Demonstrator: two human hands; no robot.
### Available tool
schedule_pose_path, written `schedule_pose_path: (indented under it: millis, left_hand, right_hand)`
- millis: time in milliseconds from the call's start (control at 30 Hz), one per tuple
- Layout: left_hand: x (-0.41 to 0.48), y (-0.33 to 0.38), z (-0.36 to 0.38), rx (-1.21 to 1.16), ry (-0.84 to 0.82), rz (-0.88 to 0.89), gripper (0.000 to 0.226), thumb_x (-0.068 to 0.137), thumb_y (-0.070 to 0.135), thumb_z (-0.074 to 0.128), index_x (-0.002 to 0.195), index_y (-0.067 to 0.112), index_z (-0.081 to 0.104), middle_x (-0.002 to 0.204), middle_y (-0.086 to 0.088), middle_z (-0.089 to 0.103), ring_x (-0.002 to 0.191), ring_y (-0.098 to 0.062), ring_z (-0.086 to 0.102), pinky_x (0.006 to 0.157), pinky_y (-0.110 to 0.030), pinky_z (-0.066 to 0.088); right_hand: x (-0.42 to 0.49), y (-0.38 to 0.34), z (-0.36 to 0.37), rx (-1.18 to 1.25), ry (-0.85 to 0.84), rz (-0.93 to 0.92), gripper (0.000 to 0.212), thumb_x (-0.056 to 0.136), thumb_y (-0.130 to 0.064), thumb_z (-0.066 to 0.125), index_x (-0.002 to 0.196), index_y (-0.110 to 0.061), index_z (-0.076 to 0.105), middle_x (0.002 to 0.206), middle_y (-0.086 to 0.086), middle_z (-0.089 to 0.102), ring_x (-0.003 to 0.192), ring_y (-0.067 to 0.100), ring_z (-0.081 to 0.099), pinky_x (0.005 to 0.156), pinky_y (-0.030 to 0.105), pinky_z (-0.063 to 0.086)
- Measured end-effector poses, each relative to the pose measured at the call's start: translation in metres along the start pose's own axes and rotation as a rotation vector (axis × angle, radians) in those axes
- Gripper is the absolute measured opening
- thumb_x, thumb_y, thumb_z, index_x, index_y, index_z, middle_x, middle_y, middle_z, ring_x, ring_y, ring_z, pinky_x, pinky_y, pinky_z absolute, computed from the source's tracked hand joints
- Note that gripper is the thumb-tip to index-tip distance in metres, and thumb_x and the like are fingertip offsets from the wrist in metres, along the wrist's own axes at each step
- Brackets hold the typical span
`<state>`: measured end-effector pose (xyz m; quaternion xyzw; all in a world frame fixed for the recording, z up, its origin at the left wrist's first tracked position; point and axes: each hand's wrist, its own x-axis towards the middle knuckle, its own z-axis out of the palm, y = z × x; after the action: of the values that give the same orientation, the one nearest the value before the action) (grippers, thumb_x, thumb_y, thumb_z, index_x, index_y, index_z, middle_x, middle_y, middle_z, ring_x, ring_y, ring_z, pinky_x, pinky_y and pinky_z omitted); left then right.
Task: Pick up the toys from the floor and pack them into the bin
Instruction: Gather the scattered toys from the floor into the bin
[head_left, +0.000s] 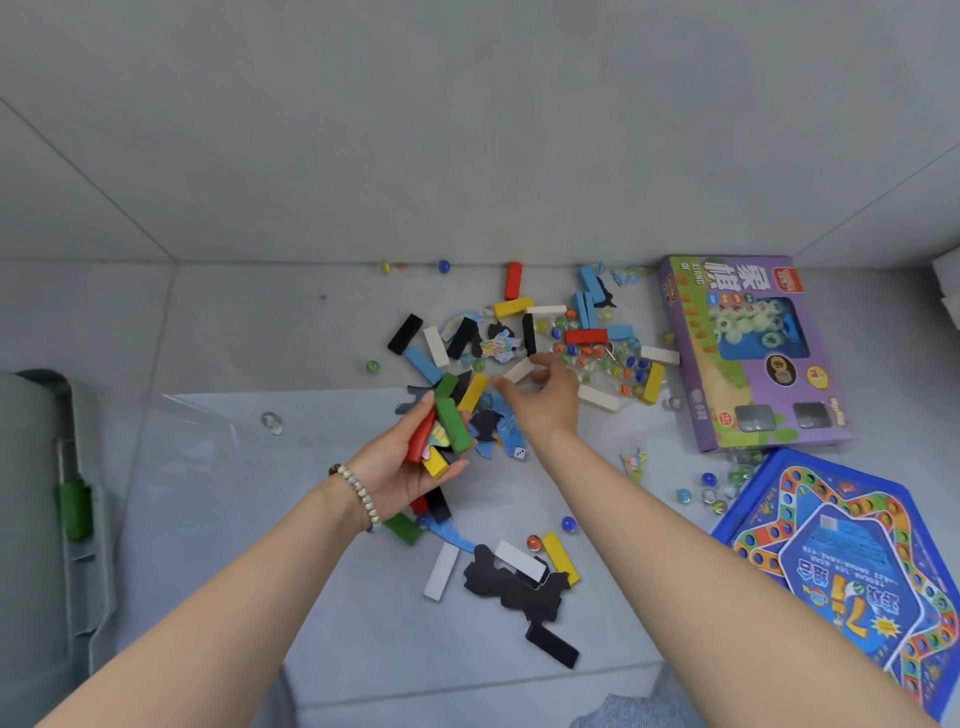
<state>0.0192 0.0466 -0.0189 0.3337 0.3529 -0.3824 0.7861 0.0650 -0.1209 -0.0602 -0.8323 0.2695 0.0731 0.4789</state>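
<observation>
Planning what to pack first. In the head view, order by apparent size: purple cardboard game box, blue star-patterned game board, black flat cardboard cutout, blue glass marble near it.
1. Purple cardboard game box and blue star-patterned game board: unranked; the board is nearer and cropped.
2. Black flat cardboard cutout.
3. Blue glass marble.

Floor (260, 322): pale grey tiles. Purple box (691, 364) noted at 2 o'clock, with green and blue printed on its face. Blue star-shaped board (831, 545) at 4 o'clock, ringed by a track of red, yellow and green spots. Blocks (512, 307) seen in red, yellow, black, white, light blue and green. Marbles (602, 364): clear glass, swirled blue, orange and yellow. Black card pieces (519, 587) at 6 o'clock. Bin (31, 467) at 9 o'clock, grey-green, with a green latch (78, 509).
</observation>
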Motion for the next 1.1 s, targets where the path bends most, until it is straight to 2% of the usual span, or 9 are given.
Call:
schedule_pose_path:
  millis: [167, 300, 400, 567, 667, 767, 867, 933, 1100]
  left_hand:
    - [-0.005, 0.006, -0.009, 0.006, 0.015, 0.018, 0.036, 0.088, 0.041, 0.054, 0.107, 0.012, 0.063, 0.103, -0.003, 0.072, 0.09, -0.019, 0.068, 0.061, -0.03, 0.059]
    - [-0.008, 0.009, -0.017, -0.021, 0.045, 0.022, 0.035, 0.085, 0.04, 0.057, 0.106, 0.012, 0.062, 0.105, -0.004, 0.071, 0.098, -0.022, 0.064, 0.06, -0.031, 0.059]
    - [-0.009, 0.009, -0.018, -0.031, 0.049, 0.026, 0.036, 0.086, 0.042, 0.056, 0.108, 0.014, 0.062, 0.104, -0.006, 0.071, 0.096, -0.022, 0.064, 0.059, -0.032, 0.06]
    - [-0.008, 0.009, -0.012, -0.022, 0.0, -0.004, 0.051, 0.084, 0.053, 0.053, 0.116, 0.015, 0.061, 0.106, -0.011, 0.068, 0.091, -0.025, 0.068, 0.057, -0.032, 0.059]
    - [-0.01, 0.011, -0.009, -0.021, -0.024, 0.011, 0.05, 0.083, 0.051, 0.055, 0.117, 0.016, 0.06, 0.103, -0.009, 0.069, 0.078, -0.021, 0.07, 0.056, -0.03, 0.059]
    - [-0.011, 0.013, -0.012, -0.081, -0.04, 0.044, 0.043, 0.078, 0.038, 0.062, 0.112, 0.012, 0.06, 0.098, -0.004, 0.072, 0.079, -0.018, 0.07, 0.058, -0.028, 0.059]
    - [-0.012, 0.014, -0.02, -0.075, -0.011, 0.059, 0.03, 0.083, 0.035, 0.06, 0.101, 0.011, 0.064, 0.095, -0.003, 0.07, 0.081, -0.015, 0.068, 0.056, -0.026, 0.059]
    - [-0.012, 0.015, -0.026, -0.04, 0.029, 0.084, 0.03, 0.087, 0.036, 0.058, 0.099, 0.01, 0.066, 0.097, -0.004, 0.068, 0.088, -0.016, 0.065, 0.057, -0.025, 0.058]
    - [-0.015, 0.018, -0.039, 0.108, 0.115, 0.179, 0.027, 0.091, 0.037, 0.053, 0.098, 0.014, 0.066, 0.091, -0.002, 0.068, 0.088, -0.016, 0.066, 0.06, -0.024, 0.058]
  right_hand:
    - [0.003, 0.003, 0.006, 0.003, 0.053, 0.015, 0.05, 0.072, -0.02, 0.08, 0.113, -0.016, 0.053, 0.115, 0.006, 0.049, 0.106, 0.02, 0.05, 0.089, 0.028, 0.044]
    - [-0.007, -0.001, 0.002, 0.168, 0.058, 0.009, 0.037, 0.077, -0.006, 0.074, 0.099, -0.018, 0.047, 0.098, 0.004, 0.057, 0.088, 0.017, 0.055, 0.067, 0.011, 0.044]
    - [-0.018, -0.019, -0.008, 0.28, 0.06, 0.011, 0.022, 0.084, -0.011, 0.068, 0.093, -0.018, 0.05, 0.089, 0.005, 0.061, 0.077, 0.017, 0.056, 0.062, 0.016, 0.046]
    - [-0.056, -0.048, -0.005, 0.312, -0.425, -0.012, 0.012, 0.082, -0.018, 0.072, 0.087, -0.016, 0.061, 0.08, 0.001, 0.068, 0.061, 0.004, 0.058, 0.06, 0.018, 0.049]
    - [-0.056, -0.046, 0.0, 0.227, -0.377, -0.098, 0.008, 0.081, -0.02, 0.073, 0.085, -0.018, 0.067, 0.082, -0.004, 0.066, 0.064, 0.011, 0.052, 0.063, 0.02, 0.047]
    - [-0.028, -0.035, -0.008, 0.182, -0.167, -0.04, 0.013, 0.082, -0.021, 0.071, 0.093, -0.015, 0.066, 0.089, -0.007, 0.063, 0.074, 0.009, 0.055, 0.067, 0.016, 0.045]
    - [-0.013, -0.018, -0.004, 0.059, -0.18, 0.022, 0.031, 0.08, -0.021, 0.073, 0.108, -0.011, 0.063, 0.099, 0.0, 0.059, 0.09, 0.015, 0.055, 0.08, 0.024, 0.046]
    - [-0.015, -0.013, 0.006, -0.058, -0.215, -0.006, 0.047, 0.075, -0.023, 0.078, 0.116, -0.011, 0.06, 0.107, 0.004, 0.053, 0.093, 0.013, 0.052, 0.08, 0.022, 0.043]
    - [-0.026, -0.008, 0.019, -0.219, -0.165, -0.135, 0.055, 0.069, -0.025, 0.082, 0.115, -0.016, 0.054, 0.107, -0.004, 0.037, 0.099, 0.013, 0.048, 0.082, 0.02, 0.038]
